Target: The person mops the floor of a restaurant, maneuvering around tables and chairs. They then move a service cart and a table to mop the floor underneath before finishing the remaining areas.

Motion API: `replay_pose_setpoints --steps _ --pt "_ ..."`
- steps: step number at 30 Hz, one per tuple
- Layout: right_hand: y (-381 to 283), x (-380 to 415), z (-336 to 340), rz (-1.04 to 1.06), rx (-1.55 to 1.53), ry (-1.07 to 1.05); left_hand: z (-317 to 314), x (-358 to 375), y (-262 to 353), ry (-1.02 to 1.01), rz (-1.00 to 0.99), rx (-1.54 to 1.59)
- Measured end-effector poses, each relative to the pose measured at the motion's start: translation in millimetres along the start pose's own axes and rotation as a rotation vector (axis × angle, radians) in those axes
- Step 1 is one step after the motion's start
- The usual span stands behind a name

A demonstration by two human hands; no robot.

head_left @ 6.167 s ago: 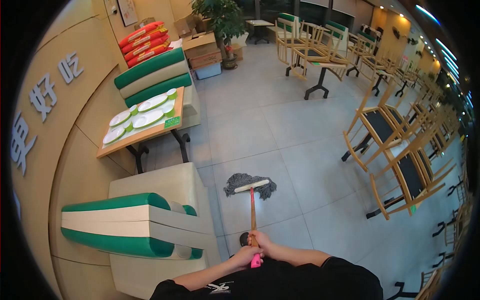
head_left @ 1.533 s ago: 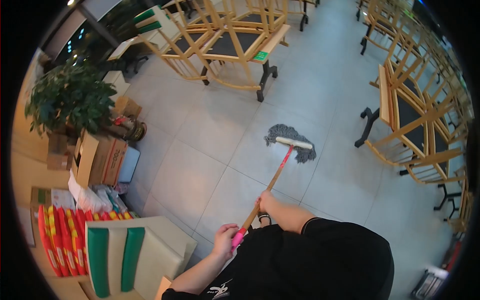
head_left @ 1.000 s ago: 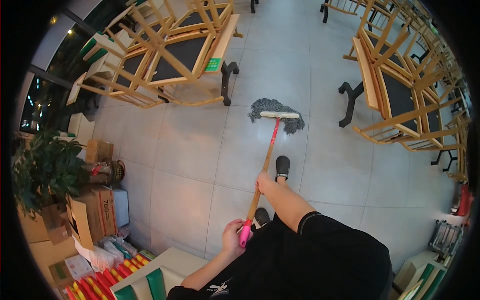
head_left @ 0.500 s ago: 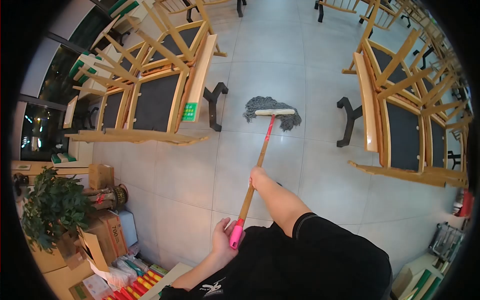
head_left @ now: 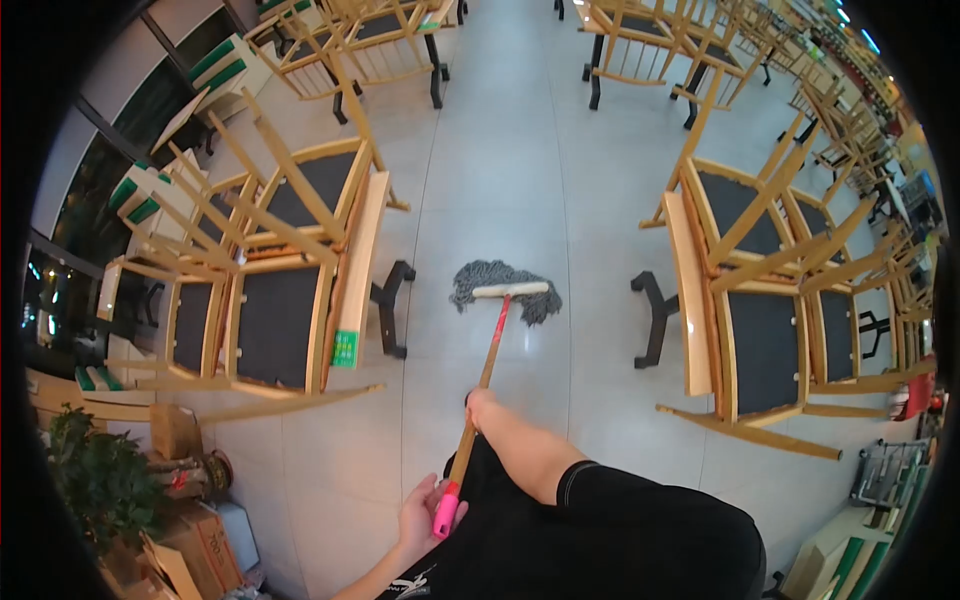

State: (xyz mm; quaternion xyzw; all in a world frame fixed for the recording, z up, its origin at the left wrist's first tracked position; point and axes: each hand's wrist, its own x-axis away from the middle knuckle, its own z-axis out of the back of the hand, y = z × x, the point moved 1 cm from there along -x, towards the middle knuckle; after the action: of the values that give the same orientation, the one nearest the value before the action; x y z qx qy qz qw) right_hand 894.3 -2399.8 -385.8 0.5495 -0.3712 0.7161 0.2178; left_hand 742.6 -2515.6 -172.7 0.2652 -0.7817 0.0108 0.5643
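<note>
I hold a mop with both hands. Its grey string head point(head_left: 503, 287) rests on the tiled floor ahead of me, in the aisle between two tables. The wooden handle point(head_left: 487, 363) runs back toward me and ends in a pink grip. My left hand point(head_left: 418, 508) is closed around that pink end, near my body. My right hand point(head_left: 479, 404) grips the shaft higher up, arm stretched forward.
A table point(head_left: 358, 262) on the left and another table point(head_left: 680, 290) on the right carry upturned wooden chairs. More stacked chairs fill the back. A potted plant point(head_left: 95, 482) and cardboard boxes point(head_left: 190, 550) stand at the lower left.
The view has swung along the aisle between the two tables. The mop head has slid nearer to me and lower in view. Both hands keep their hold on the handle.
</note>
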Motion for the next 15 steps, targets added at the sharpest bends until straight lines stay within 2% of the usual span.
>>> replay_pose_setpoints --steps 1,7,9,13,15 --pt "-10.1 -6.6 -6.8 0.021 -0.008 -0.003 -16.8 0.7 12.4 0.028 0.021 -0.032" --pt "-92.0 -43.5 -52.1 0.006 -0.027 0.007 -83.4 -44.1 82.0 -0.125 -0.01 -0.095" --pt "-117.6 -56.1 -63.5 -0.009 0.065 -0.008 -100.2 -60.8 103.4 -0.157 0.012 -0.165" --pt "-169.6 -47.4 -90.2 0.03 0.056 0.009 -129.5 -94.8 143.4 -0.158 0.035 -0.26" --pt "-192.9 -58.7 -100.6 0.042 0.249 -0.015 -136.3 -122.4 155.2 -0.248 0.122 -0.333"
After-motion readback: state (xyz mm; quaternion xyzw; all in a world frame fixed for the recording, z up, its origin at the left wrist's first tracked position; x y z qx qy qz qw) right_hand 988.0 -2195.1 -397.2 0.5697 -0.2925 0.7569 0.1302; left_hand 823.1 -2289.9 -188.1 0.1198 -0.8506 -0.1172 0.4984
